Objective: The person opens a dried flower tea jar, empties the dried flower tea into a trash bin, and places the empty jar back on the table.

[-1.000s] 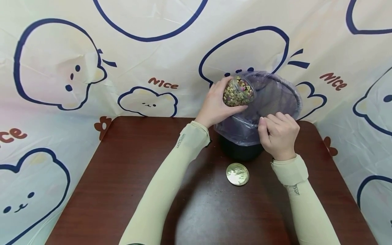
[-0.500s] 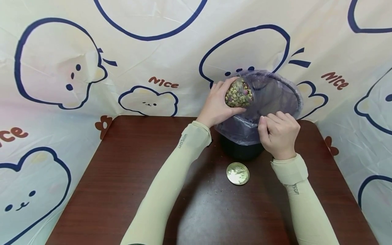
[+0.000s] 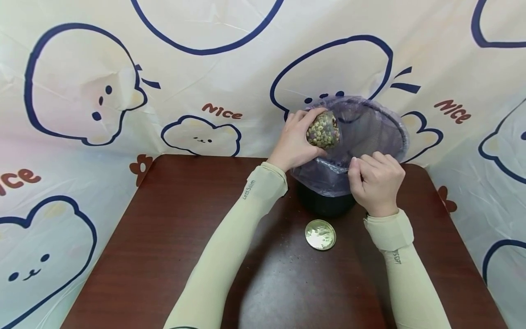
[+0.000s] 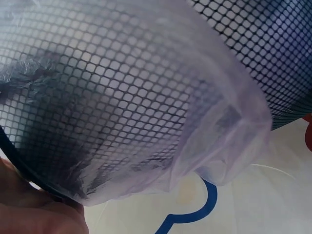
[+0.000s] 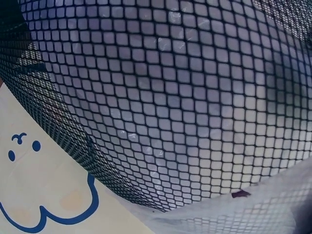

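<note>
In the head view, my left hand point(image 3: 297, 141) grips a clear jar point(image 3: 323, 130) full of small yellow-green dried flower buds. The jar lies tilted, its mouth turned right toward the opening of a dark mesh trash bin point(image 5: 161, 97). A translucent purple bag point(image 3: 322, 176) lines this bin and folds over its rim. My right hand point(image 3: 376, 183) has its fingers curled over the bin's near right rim. Whether any buds are falling cannot be made out. The left wrist view is filled with the mesh and the bag point(image 4: 214, 141).
A round gold lid point(image 3: 320, 235) lies on the dark brown table point(image 3: 197, 219), just in front of the bin. Dark crumbs are scattered left of and below the lid. A cartoon-printed curtain point(image 3: 205, 82) hangs right behind the table and along its sides.
My left hand has tipped the jar further over, so its mouth now faces right into the bin and less toward me. My right hand keeps its place on the rim.
</note>
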The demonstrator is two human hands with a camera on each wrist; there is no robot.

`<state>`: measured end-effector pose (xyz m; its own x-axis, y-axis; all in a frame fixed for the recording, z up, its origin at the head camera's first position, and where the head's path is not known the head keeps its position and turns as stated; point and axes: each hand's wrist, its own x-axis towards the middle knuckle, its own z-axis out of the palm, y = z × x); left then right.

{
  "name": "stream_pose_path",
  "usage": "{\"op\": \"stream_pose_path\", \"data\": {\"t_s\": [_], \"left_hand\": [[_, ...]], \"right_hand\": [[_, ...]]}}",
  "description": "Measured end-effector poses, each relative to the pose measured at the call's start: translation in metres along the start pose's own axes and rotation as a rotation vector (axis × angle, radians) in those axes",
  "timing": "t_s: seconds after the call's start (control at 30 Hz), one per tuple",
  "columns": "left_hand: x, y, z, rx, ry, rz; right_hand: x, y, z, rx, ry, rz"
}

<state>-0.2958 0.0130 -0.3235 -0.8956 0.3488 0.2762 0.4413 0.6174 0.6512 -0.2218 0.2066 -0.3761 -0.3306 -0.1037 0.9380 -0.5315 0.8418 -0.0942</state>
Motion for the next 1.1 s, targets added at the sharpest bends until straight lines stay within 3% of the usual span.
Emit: {"op": "stream_pose_path", "data": {"t_s": [1.1], "left_hand": [[-0.0002, -0.0007, -0.0025, -0.004, 0.005, 0.002]], "right_hand": [[0.0002, 0.0001, 0.0008, 0.005, -0.009, 0.009]]}}
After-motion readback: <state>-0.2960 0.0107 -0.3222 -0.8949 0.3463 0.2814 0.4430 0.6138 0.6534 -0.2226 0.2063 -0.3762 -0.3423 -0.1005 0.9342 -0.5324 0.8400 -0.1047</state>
